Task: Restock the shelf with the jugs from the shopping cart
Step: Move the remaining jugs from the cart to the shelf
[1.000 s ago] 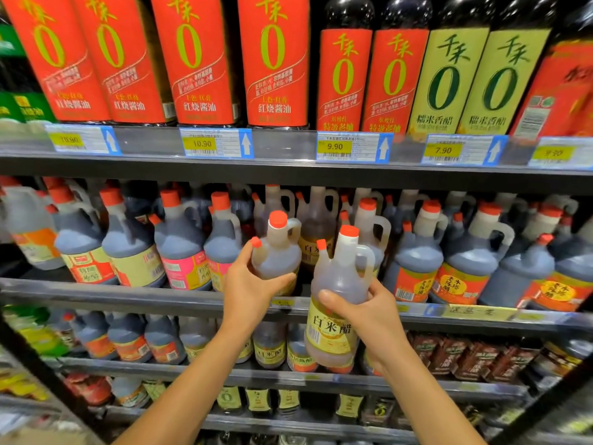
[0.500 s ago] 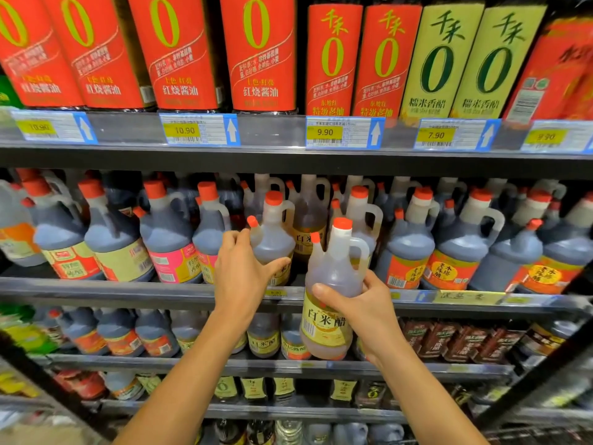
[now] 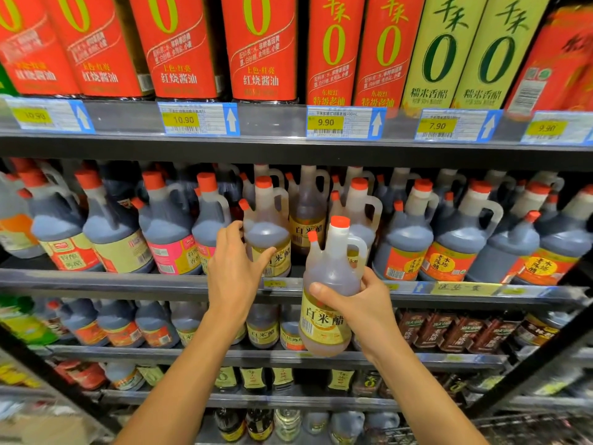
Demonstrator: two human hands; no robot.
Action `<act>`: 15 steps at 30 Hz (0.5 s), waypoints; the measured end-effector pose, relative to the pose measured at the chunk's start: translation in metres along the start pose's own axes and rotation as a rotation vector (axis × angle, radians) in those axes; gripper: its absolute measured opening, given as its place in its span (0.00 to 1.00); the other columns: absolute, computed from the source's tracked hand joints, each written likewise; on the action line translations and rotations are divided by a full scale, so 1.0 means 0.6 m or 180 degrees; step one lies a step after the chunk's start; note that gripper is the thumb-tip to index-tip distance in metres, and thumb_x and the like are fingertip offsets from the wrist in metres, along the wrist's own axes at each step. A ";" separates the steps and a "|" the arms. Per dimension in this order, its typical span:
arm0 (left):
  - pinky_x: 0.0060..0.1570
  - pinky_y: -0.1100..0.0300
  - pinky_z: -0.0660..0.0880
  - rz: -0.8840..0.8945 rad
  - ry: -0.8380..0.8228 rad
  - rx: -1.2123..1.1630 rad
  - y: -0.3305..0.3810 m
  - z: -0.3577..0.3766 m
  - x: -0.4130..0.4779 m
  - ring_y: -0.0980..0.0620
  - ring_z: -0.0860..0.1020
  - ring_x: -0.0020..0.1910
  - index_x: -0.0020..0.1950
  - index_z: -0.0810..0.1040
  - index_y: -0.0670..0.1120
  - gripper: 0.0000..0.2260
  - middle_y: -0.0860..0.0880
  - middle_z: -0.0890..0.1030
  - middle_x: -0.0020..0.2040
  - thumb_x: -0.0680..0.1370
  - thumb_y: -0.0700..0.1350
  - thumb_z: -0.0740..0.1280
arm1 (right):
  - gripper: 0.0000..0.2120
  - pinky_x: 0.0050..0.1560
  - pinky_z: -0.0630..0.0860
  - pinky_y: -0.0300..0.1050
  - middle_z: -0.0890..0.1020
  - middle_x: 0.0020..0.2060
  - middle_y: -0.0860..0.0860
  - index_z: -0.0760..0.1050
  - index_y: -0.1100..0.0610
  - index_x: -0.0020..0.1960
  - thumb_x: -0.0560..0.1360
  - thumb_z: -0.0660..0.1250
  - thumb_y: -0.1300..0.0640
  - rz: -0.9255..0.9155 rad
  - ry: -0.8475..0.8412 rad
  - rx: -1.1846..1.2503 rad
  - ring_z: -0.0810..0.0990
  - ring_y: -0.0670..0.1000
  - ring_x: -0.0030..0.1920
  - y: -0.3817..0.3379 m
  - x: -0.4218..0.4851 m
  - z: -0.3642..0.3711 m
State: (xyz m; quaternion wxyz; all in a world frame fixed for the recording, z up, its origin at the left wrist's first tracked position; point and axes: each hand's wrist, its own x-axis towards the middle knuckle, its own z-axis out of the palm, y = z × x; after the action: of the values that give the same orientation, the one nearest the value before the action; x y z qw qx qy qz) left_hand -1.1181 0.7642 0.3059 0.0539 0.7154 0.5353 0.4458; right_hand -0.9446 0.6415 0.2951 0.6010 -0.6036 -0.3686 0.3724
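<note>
Two pale jugs with red caps and yellow labels are in hand. The first jug (image 3: 268, 232) stands at the front of the middle shelf (image 3: 128, 281), in a gap between dark vinegar jugs. My left hand (image 3: 234, 268) wraps its left side, with the thumb across the label. The second jug (image 3: 332, 284) hangs upright in the air in front of the shelf edge, just right of the first. My right hand (image 3: 359, 303) grips it around the middle from the right.
Dark vinegar jugs (image 3: 449, 239) fill the middle shelf on both sides, and more pale jugs (image 3: 308, 213) stand behind the gap. Tall red and green bottles (image 3: 263, 46) line the shelf above, smaller bottles the shelves below. Cart wire (image 3: 519, 428) shows at the bottom right.
My left hand has pushed its jug back into the gap on the middle shelf. My right hand has lifted its jug slightly up and to the right, closer to the shelf edge.
</note>
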 end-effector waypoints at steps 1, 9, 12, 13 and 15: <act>0.41 0.56 0.72 0.0036 0.0024 -0.0053 -0.003 -0.001 -0.002 0.49 0.77 0.48 0.64 0.71 0.45 0.26 0.48 0.77 0.52 0.72 0.54 0.76 | 0.35 0.54 0.84 0.52 0.87 0.52 0.47 0.77 0.49 0.61 0.56 0.84 0.48 -0.0026 0.0019 -0.0009 0.86 0.47 0.52 -0.001 -0.002 0.001; 0.43 0.52 0.73 0.0710 -0.0263 0.0368 -0.094 0.003 -0.037 0.47 0.75 0.43 0.50 0.75 0.47 0.12 0.51 0.77 0.42 0.74 0.52 0.73 | 0.34 0.61 0.81 0.54 0.84 0.59 0.44 0.73 0.44 0.66 0.64 0.83 0.50 -0.0517 0.0119 0.0017 0.83 0.45 0.58 -0.024 -0.017 0.030; 0.46 0.53 0.70 0.1104 -0.0586 0.0690 -0.123 0.009 -0.036 0.46 0.76 0.46 0.53 0.79 0.47 0.14 0.50 0.79 0.45 0.73 0.53 0.74 | 0.32 0.59 0.78 0.43 0.79 0.62 0.39 0.67 0.36 0.65 0.69 0.81 0.52 -0.0737 0.0170 -0.0054 0.80 0.38 0.59 -0.039 -0.018 0.053; 0.47 0.52 0.70 0.1215 -0.0661 0.0815 -0.128 0.012 -0.036 0.46 0.76 0.46 0.54 0.79 0.47 0.15 0.49 0.79 0.46 0.73 0.53 0.75 | 0.32 0.58 0.77 0.39 0.77 0.61 0.38 0.65 0.33 0.63 0.71 0.80 0.53 -0.0780 0.0198 -0.0078 0.79 0.35 0.59 -0.046 -0.018 0.061; 0.47 0.52 0.70 0.1360 -0.0747 0.0943 -0.134 0.014 -0.037 0.45 0.75 0.47 0.53 0.80 0.47 0.15 0.49 0.78 0.46 0.72 0.52 0.76 | 0.30 0.56 0.75 0.37 0.76 0.61 0.39 0.63 0.32 0.61 0.72 0.78 0.53 -0.0854 0.0313 -0.0131 0.77 0.36 0.60 -0.056 -0.016 0.076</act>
State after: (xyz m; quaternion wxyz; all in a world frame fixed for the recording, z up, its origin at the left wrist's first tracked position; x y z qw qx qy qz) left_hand -1.1709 0.7835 0.2437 -0.0848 0.8589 0.4217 0.2780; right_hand -0.9892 0.6538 0.3290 0.6501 -0.5786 -0.4236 0.2510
